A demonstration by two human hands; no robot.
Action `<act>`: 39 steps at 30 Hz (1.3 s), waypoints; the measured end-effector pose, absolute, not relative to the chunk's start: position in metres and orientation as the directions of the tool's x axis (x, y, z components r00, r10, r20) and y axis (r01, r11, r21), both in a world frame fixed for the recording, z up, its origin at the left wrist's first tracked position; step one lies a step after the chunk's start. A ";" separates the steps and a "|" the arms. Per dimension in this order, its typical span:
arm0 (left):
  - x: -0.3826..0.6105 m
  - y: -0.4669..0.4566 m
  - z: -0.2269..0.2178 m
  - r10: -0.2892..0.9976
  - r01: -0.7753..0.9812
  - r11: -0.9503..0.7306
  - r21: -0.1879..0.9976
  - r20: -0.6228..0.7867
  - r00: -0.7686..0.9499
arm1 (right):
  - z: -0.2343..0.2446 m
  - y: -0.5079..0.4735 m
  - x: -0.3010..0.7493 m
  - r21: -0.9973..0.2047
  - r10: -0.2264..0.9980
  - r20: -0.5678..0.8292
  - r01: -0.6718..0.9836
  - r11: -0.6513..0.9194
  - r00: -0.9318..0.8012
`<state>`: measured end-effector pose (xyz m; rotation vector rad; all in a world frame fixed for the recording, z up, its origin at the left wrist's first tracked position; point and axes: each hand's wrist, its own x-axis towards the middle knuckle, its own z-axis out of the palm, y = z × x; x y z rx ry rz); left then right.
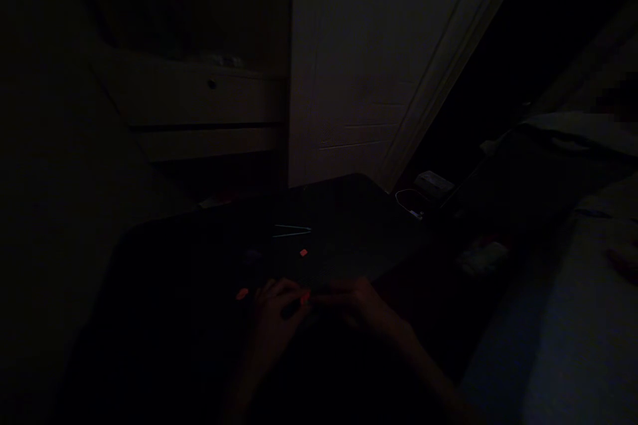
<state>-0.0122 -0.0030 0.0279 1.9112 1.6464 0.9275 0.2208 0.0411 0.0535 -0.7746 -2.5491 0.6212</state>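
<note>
The scene is very dark. My left hand point(275, 311) and my right hand point(359, 305) meet over a dark table point(199, 259), fingers curled toward each other. Between the fingertips shows a small orange piece point(305, 297); which hand grips it is too dim to tell. Another small orange piece point(304, 252) lies on the table just beyond the hands, and a third orange bit point(242, 293) sits left of my left hand. A thin pale tool, like tweezers point(292, 231), lies farther back on the table.
A white door point(369, 66) stands behind the table, a pale drawer unit point(199, 106) to its left. A white cable point(409, 202) and a small box point(433, 182) lie at the table's right. A bed with pale bedding point(573, 265) fills the right side.
</note>
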 end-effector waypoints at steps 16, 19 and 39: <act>-0.014 -0.002 0.027 0.981 0.676 -0.180 0.715 0.177 0.074 | 0.047 0.044 0.223 -0.552 0.594 0.234 0.397 0.733 -0.770; -0.013 -0.002 0.028 0.982 0.672 -0.179 0.719 0.177 0.073 | 0.047 0.044 0.223 -0.529 0.593 0.237 0.409 0.743 -0.770; -0.017 -0.008 0.028 0.967 0.644 -0.238 0.727 0.238 0.089 | 0.042 0.040 0.228 -0.651 0.690 0.268 0.402 0.644 -0.673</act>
